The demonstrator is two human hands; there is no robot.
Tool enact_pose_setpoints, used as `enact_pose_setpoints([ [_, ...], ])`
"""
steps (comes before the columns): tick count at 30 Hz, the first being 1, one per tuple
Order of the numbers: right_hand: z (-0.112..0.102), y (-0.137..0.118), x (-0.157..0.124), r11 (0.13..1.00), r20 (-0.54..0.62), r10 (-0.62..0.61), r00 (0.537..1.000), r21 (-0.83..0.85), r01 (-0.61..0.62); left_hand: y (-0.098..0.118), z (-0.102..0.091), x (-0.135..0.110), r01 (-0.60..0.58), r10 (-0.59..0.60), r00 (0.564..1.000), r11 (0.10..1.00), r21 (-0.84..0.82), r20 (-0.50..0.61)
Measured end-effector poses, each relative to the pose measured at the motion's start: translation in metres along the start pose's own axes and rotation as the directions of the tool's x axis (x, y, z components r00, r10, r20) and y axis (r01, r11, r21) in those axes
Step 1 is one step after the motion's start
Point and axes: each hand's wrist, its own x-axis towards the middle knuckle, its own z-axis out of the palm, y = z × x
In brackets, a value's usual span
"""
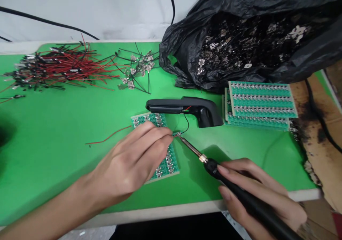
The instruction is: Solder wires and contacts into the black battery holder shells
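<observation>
My left hand (133,161) lies over a green circuit board (171,161) on the green table, its fingertips pinched on a small metal terminal (176,134) at the board's right edge. A thin black wire (186,123) loops up from that terminal. My right hand (256,190) grips a black soldering iron (240,193) like a pen. The iron's metal tip (187,143) touches the terminal. A loose red wire (107,138) lies left of the board.
A black handheld device (187,108) lies just behind the board. A stack of green boards (260,102) sits to the right. A black plastic bag (240,36) holds several metal terminals. Red and black wires (58,67) are piled at the back left. A scorched cardboard area (317,136) is at the right.
</observation>
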Motion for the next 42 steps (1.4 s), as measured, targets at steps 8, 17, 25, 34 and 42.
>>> enact_pose_setpoints([
  [8,0.0025,-0.0004,-0.0023,1.0,-0.007,0.01,1.0,0.015,-0.01,0.0008,0.0001,0.0012,-0.007,0.007,1.0,1.0,0.01,-0.004],
  [17,0.0067,0.0002,-0.0072,1.0,-0.044,0.026,0.999,-0.005,-0.027,0.001,-0.0005,0.0007,0.003,-0.003,1.0,1.0,0.018,-0.014],
  [25,0.0082,-0.0005,-0.0066,1.0,-0.06,0.007,0.998,0.006,-0.007,0.0023,0.0002,0.0045,0.001,-0.001,1.0,1.0,-0.001,0.01],
  [34,0.008,-0.0005,-0.0079,1.0,-0.072,0.007,0.997,-0.001,-0.007,0.001,0.0006,0.009,-0.069,0.069,0.998,0.996,0.057,0.004],
  [42,0.0073,-0.0017,-0.0062,1.0,-0.067,-0.007,0.998,-0.016,0.006,0.0021,0.0002,0.0098,-0.085,0.086,0.996,0.992,0.091,-0.008],
])
